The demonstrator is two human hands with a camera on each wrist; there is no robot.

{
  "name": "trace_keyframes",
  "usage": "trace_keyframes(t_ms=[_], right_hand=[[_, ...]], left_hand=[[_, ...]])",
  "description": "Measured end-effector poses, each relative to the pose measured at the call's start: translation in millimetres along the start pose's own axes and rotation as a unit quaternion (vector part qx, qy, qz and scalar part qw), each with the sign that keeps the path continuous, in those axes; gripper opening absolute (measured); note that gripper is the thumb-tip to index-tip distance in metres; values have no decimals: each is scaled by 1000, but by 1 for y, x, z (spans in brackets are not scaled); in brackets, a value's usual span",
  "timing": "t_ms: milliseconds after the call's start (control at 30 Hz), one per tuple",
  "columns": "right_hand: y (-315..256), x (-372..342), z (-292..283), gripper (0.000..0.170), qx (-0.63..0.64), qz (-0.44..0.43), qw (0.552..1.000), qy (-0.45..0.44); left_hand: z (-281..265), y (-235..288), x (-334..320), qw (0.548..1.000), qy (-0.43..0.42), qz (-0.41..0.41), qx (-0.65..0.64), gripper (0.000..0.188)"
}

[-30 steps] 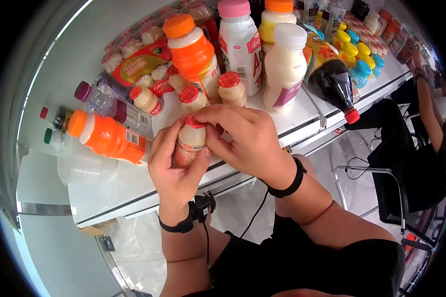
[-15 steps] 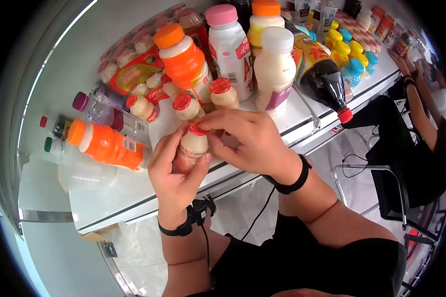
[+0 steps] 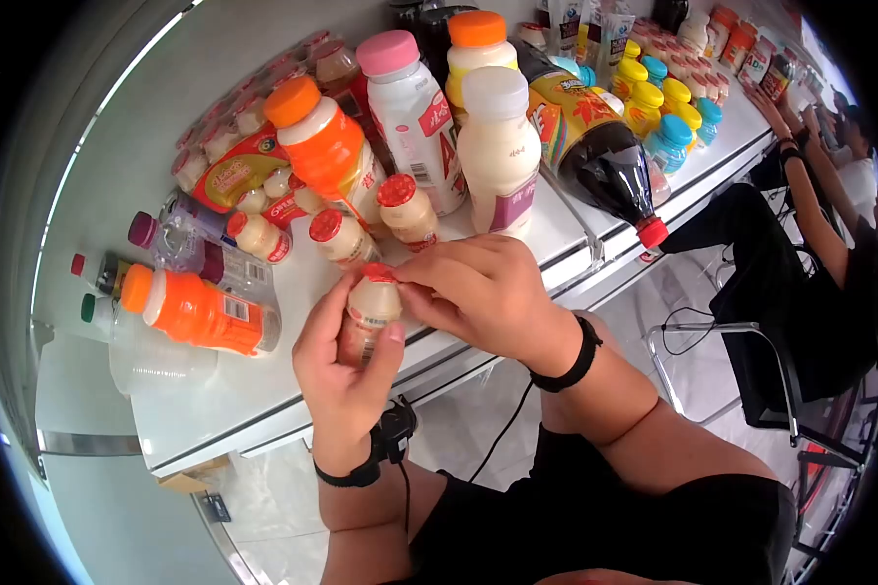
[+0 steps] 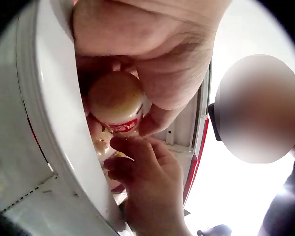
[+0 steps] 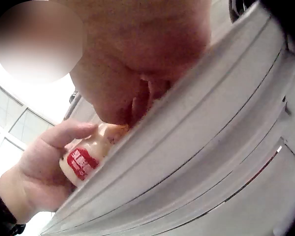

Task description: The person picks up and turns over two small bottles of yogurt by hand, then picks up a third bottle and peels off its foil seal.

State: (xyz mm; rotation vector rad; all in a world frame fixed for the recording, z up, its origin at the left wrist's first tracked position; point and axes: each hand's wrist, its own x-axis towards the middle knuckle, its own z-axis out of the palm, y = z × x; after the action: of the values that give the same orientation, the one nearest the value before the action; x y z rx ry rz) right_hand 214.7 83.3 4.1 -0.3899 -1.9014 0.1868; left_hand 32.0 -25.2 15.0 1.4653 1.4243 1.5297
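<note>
My left hand (image 3: pixel 339 375) grips a small cream-coloured yogurt drink bottle (image 3: pixel 372 307) upright, thumb on its near side and fingers round the far side. At the bottle's red foil lid (image 3: pixel 378 273), the thumb and index finger of my right hand (image 3: pixel 498 300) pinch the right edge. From below, the left wrist view shows the round bottle base (image 4: pixel 117 101) in the left hand. The red label (image 5: pixel 82 163) faces out in the right wrist view, where the right fingers hide most of the lid. Two matching small bottles (image 3: pixel 341 239) (image 3: pixel 408 213) stand just behind.
Behind stand an orange-capped bottle (image 3: pixel 327 146), a pink-capped bottle (image 3: pixel 415 122) and a white-capped bottle (image 3: pixel 499 146). A dark soda bottle (image 3: pixel 610 161) lies at right, its red cap over the table edge (image 3: pixel 576 258). Another orange bottle (image 3: pixel 210 310) lies left. A person (image 3: pixel 800 292) sits at far right.
The head view has shifted, so the standing bottles appear lower and further left. Both hands have come slightly nearer the front edge with the yogurt drink bottle, and the right fingers stay at its lid.
</note>
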Motion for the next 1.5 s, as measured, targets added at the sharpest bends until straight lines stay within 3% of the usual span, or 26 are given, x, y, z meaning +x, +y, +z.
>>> trace_keyframes(t_ms=[367,500,633,833,1033,1267,1500], right_hand=[[4,-7,5,27,2,26,1000,4],[5,-8,5,24,34,52,998,-17],[7,-7,2,24,158,87,983,-41],[4,-10,0,27,223,155,958,-94],[5,-9,9,29,121,75,989,-28],[3,-9,8,22,72,57,996,-20],[-1,-11,12,29,-21,5,999,-39]], left_hand=[[2,-4,4,998,-25,-48,-25,55],[-2,2,4,992,-33,-78,-90,55],[-9,-2,3,989,-58,-69,-120,55],[-19,-1,3,979,-103,-85,-156,58],[-18,2,1,985,-109,-88,-102,69],[-8,1,3,990,-127,-32,-55,88],[-9,-2,2,991,-125,-11,-51,80]])
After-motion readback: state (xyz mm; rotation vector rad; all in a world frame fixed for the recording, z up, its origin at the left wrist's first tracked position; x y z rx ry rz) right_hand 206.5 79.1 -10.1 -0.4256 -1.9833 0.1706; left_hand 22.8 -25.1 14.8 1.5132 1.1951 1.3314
